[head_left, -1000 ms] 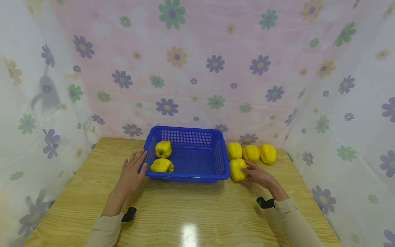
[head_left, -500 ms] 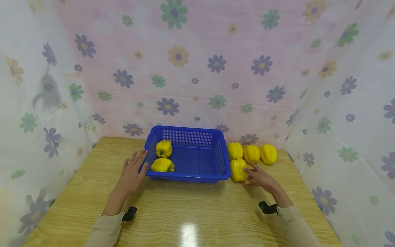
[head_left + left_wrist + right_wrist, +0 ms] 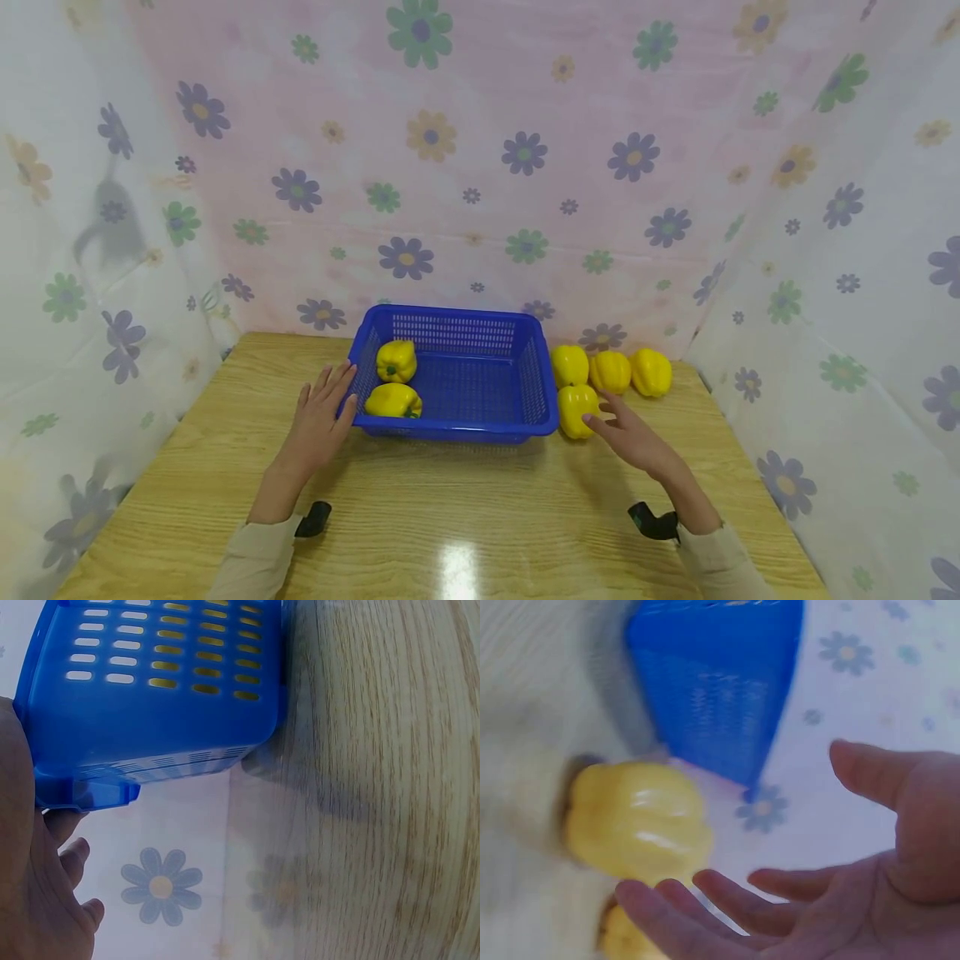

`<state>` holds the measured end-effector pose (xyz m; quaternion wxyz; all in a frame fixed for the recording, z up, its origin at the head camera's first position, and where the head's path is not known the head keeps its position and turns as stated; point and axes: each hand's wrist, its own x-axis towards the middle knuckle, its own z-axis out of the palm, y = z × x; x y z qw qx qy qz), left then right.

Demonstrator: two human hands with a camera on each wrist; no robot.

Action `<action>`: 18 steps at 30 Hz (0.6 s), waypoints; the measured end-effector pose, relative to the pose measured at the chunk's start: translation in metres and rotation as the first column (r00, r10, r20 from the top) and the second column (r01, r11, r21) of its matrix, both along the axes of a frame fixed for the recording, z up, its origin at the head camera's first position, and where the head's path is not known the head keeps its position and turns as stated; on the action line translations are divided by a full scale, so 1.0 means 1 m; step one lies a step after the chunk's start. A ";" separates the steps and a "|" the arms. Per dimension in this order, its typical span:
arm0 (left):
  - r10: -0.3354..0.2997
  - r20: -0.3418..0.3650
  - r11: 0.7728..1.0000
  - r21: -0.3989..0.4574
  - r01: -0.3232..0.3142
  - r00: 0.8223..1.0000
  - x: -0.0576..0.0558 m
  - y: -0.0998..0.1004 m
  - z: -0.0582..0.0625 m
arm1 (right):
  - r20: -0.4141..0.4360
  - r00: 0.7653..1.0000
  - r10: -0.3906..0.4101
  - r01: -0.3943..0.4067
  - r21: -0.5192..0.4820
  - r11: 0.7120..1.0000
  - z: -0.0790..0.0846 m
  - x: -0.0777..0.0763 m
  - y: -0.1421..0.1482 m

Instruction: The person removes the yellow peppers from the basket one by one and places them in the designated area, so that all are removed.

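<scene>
My left hand (image 3: 318, 429) rests with spread fingers on the left rim of a blue plastic basket (image 3: 450, 429); in the left wrist view the fingers (image 3: 71, 862) lie beside the basket's edge. Two yellow bell peppers, one behind (image 3: 396, 361) and one in front (image 3: 393, 401), lie in the basket's left part. Just right of the basket stands another yellow bell pepper (image 3: 576, 408). Over its right side hovers my right hand (image 3: 633, 437), thumb and fingers apart. The right wrist view has that pepper (image 3: 641, 821) beyond the extended fingers, with nothing in the palm.
Behind the front pepper, three more yellow bell peppers stand in a row, left (image 3: 570, 365), middle (image 3: 611, 372) and right (image 3: 651, 372). A flowered cloth (image 3: 480, 167) encloses the wooden table (image 3: 450, 508) at the back and sides.
My right hand has drawn back from the front pepper, its thumb and fingers spreading apart. The pepper stays beside the basket, and my left hand keeps its place on the rim.
</scene>
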<state>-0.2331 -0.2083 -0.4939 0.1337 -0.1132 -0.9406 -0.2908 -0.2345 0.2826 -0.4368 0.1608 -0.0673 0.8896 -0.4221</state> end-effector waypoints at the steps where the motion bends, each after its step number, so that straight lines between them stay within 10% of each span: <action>1: 0.000 0.002 1.000 -0.001 0.000 1.000 0.000 0.000 0.000 | -0.023 1.000 0.014 -0.013 0.018 1.000 0.003 0.002 -0.002; 18: -0.012 -0.011 1.000 0.018 0.012 1.000 -0.002 -0.002 -0.005 | -0.249 0.937 0.244 -0.232 0.076 0.970 0.055 -0.008 -0.071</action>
